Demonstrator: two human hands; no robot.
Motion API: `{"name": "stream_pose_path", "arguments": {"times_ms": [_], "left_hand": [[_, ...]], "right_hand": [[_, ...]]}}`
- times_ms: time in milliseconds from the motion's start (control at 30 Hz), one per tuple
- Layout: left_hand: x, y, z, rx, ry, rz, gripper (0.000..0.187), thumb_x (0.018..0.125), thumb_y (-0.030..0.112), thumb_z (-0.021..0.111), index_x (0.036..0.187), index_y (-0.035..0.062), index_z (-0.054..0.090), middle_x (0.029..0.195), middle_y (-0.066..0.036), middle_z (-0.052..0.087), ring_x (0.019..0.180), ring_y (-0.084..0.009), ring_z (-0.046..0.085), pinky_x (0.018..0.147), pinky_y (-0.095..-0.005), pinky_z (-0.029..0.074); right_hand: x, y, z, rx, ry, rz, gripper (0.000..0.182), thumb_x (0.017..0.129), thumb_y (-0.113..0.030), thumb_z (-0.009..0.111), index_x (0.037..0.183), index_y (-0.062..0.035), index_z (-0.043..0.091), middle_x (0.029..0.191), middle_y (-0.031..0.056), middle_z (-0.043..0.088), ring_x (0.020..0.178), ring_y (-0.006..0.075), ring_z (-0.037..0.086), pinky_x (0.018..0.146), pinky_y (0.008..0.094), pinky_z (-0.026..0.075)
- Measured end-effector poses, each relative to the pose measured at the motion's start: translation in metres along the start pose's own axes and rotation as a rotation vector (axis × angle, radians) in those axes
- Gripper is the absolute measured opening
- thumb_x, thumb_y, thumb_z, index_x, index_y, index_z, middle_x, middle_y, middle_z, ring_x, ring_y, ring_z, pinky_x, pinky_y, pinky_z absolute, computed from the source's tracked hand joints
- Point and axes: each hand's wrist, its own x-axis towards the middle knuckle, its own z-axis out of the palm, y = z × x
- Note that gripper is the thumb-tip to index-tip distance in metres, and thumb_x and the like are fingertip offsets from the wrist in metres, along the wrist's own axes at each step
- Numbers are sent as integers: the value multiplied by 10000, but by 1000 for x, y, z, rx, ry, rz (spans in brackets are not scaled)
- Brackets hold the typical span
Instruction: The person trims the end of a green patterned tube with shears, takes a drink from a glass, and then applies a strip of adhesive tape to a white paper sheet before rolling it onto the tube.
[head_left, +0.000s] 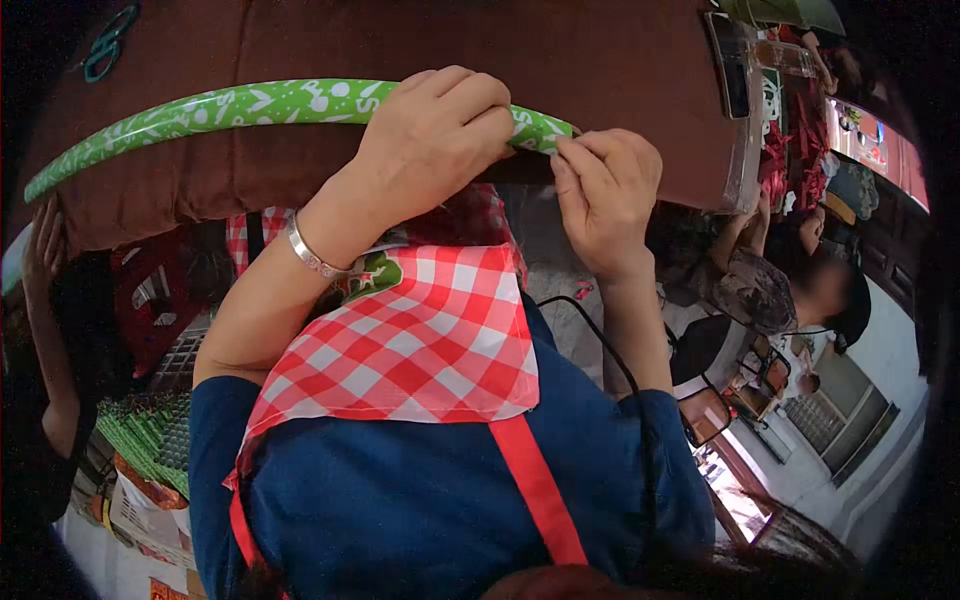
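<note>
A long, glossy green roll [250, 103] printed with white letters and shapes lies along the front edge of the brown-covered table [600, 60]. It looks bowed in this wide view. My left hand [435, 140], with a silver bracelet on the wrist, is closed over the roll near its right end. At that end, my right hand [608, 190] pinches the edge of the roll between thumb and fingers. Past my left hand, the roll stretches to the far left, where another person's hand [45, 238] is close beneath its tip.
Teal-handled scissors [108, 42] lie at the table's far left. A phone [728, 65] rests by the right edge. My red checked apron [400, 350] hangs below my hands. At right sit other people, one in a camouflage sleeve [755, 290]. Green bundles [145, 435] are stacked at lower left.
</note>
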Motion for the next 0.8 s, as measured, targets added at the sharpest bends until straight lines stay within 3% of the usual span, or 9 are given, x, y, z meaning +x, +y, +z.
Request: {"name": "stream_pose_path", "arguments": {"times_ms": [67, 300, 400, 567, 800], "left_hand": [[-1, -1, 2, 3, -1, -1, 310, 597, 129, 801, 798, 75, 571, 934, -65, 604, 822, -257, 615, 710, -366, 520], [-1, -1, 1, -7, 9, -2, 290, 618, 130, 789, 804, 70, 573, 941, -77, 608, 832, -271, 614, 713, -377, 519], [-2, -2, 3, 18, 1, -13, 168, 699, 175, 712, 777, 95, 587, 901, -30, 576, 841, -221, 587, 746, -356, 489], [1, -3, 1, 15, -8, -24, 166, 699, 172, 710, 775, 99, 583, 885, -30, 566, 831, -220, 578, 740, -357, 488], [0, -5, 2, -5, -31, -45, 183, 701, 173, 724, 793, 109, 580, 873, -29, 558, 809, -219, 574, 725, -355, 486]], "right_hand": [[11, -1, 0, -17, -5, -67, 204, 772, -132, 732, 967, -81, 700, 909, 29, 608, 935, 238, 559, 888, 422, 388], [38, 2, -6, -134, -84, -198, 141, 731, -131, 719, 866, -112, 679, 876, 4, 595, 909, 200, 562, 907, 413, 372], [51, -3, -16, -172, -232, -224, 132, 759, -85, 707, 887, -80, 680, 894, 19, 615, 889, 212, 582, 884, 399, 400], [73, -16, -20, -382, -435, -399, 34, 735, -122, 623, 761, -100, 621, 814, 25, 552, 873, 211, 561, 929, 420, 398], [69, -9, -15, -411, -397, -478, 44, 724, -130, 625, 746, -101, 600, 812, 28, 535, 874, 206, 550, 942, 432, 391]]}}
